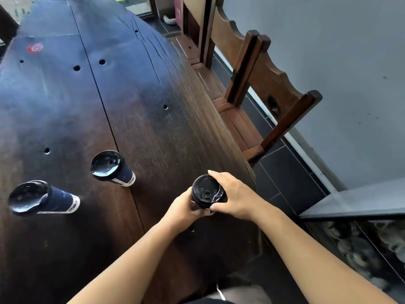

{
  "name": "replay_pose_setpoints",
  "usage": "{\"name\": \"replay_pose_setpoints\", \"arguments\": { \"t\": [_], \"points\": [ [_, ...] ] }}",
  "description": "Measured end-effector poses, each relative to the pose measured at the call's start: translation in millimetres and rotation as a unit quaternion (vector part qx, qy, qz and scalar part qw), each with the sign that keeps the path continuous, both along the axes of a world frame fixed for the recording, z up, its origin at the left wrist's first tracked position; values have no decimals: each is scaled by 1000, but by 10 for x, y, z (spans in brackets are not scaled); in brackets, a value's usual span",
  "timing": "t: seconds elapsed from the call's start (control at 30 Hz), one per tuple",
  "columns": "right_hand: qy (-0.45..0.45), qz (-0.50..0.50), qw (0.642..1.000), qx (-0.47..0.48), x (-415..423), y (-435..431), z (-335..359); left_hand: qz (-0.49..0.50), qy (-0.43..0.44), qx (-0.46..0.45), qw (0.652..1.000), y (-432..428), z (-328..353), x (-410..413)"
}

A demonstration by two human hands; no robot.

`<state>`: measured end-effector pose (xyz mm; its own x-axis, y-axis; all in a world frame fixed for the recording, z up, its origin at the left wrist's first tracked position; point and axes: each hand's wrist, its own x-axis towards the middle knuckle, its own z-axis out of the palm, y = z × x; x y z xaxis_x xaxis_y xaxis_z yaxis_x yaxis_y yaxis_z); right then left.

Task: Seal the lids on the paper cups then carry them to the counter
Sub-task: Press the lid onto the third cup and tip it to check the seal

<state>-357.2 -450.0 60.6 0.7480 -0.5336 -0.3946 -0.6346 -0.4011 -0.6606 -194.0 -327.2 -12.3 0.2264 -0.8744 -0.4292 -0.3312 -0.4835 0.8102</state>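
- The left hand (pixel 186 210) is gripping the near cup (pixel 198 204) by its body just under the rim, fingers curled round it.
- The right hand (pixel 234 194) is pinching the black lid (pixel 207 189) of that cup, forefinger lying on the far rim and thumb on the near rim.
- This cup is being held upright over the right-hand part of the counter (pixel 131 95), close to the person. Whether its base is touching the surface cannot be told.
- Judgement: sealing of this cup is in hand. The lid is sitting level, but a full snap-down cannot be confirmed.
- The middle cup (pixel 114 170) and the far-left cup (pixel 43 198) are standing on the counter, apart from each other and from the hands, each wearing a black lid. Their rims are looking slightly uneven, so the seals cannot be verified.
- Judgement: the carrying stage is not yet begun, as all three cups are at this one surface.
- The counter is showing dark wooden planks with long seams, fine cracks and round holes (pixel 77 68). A red sticker (pixel 35 48) is lying towards the far left.
- Wooden chairs (pixel 274 88) are standing along the right side, against a grey wall (pixel 328 62).
- Dark tiles are covering the floor (pixel 285 172), and a glass-topped case (pixel 350 205) is showing at lower right.
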Motion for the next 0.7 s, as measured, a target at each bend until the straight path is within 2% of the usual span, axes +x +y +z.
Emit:
{"name": "replay_pose_setpoints", "arguments": {
  "t": [0.13,0.5,0.7],
  "points": [
    [-21,-28,999,11,55,24,218,-22,-22,-40,999,116,255,105],
    [-162,-81,982,45,489,494,1228,66,135,-163,975,794,1248,353],
    [-210,-73,974,32,872,897,1699,107,154,-216,958,1292,1726,520]
  ]
}}
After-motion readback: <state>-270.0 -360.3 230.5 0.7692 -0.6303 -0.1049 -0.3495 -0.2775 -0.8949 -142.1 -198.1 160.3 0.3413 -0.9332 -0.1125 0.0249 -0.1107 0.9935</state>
